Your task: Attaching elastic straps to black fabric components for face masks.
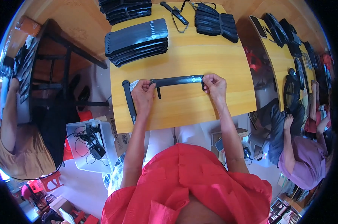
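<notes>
Black strip, long and flat with a small round white label near its right end, lies across the near-middle of the yellow wooden counter, and you hold it at both ends. Your left hand is pinched on its left end, your right hand is pinched on its right end; your hands sit well apart. Just left of your left hand, a second black strip lies along the counter's edge. Farther off, a stack of black strips rests at centre-left, each top piece bearing a small pale label. Beyond, two more bundles and a black tool occupy the far edge.
</notes>
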{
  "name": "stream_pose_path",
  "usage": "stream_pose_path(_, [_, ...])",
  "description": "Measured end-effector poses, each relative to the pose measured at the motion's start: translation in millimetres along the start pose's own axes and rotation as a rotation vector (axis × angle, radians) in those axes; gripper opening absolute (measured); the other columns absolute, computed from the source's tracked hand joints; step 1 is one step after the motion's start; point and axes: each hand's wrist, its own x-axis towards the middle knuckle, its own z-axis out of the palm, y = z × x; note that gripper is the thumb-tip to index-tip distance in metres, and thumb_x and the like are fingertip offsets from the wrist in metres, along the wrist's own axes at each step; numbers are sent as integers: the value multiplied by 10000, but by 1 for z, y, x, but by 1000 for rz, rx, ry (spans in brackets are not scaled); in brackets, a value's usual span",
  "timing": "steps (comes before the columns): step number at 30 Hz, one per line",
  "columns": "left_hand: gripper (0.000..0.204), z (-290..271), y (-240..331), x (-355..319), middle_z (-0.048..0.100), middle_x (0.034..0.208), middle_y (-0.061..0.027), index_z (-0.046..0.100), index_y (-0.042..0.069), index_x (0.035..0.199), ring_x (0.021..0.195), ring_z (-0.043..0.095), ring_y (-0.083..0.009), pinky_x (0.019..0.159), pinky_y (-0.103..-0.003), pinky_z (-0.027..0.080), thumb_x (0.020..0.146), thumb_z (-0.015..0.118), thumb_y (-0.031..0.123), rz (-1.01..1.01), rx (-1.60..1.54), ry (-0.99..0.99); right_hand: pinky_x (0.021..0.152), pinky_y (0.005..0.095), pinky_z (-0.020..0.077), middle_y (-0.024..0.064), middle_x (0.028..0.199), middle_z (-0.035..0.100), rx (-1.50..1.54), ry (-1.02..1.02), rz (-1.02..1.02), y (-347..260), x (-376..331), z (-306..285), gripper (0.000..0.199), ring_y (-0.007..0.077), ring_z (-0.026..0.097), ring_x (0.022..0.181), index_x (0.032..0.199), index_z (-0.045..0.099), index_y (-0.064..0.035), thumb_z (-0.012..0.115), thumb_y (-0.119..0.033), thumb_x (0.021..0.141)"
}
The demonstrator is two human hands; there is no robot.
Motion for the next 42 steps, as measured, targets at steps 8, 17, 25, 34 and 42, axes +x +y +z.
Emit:
stream_pose_path(8, [130,3,1,-1,570,672,-29,582,-24,843,488,508,-65,428,-195,441,766,673,31,33,-7,33,377,191,399,16,591,562,37,-9,7,6,1,-2,54,58,503,462,793,624,17,636,-35,805])
stream_pose_path(17, [119,4,2,0,564,652,-24,574,-17,831,472,497,-60,410,-191,413,771,668,25,-15,-26,24,395,186,422,8,589,563,34,-9,-7,8,2,-3,68,51,517,474,812,626,12,622,-56,821])
stream_pose_path(25, [107,3,-2,1,566,653,-19,571,-8,824,474,492,-57,411,-190,411,780,661,31,18,-32,10,390,177,386,0,600,556,-44,-1,-13,3,0,0,63,44,489,470,797,609,-6,617,-59,831])
stream_pose_path(34, [103,3,0,1,572,661,-24,569,-10,824,474,496,-60,405,-192,413,782,653,30,3,16,4,375,176,388,-7,583,555,-107,50,-19,-1,-3,4,84,36,486,459,778,619,-9,627,-77,826])
stream_pose_path(42, [111,3,0,2,573,661,-25,575,-7,822,477,505,-64,413,-194,438,776,663,44,-9,45,16,361,212,417,23,550,574,-148,88,-55,-3,-2,6,92,64,527,435,739,630,6,626,-59,804])
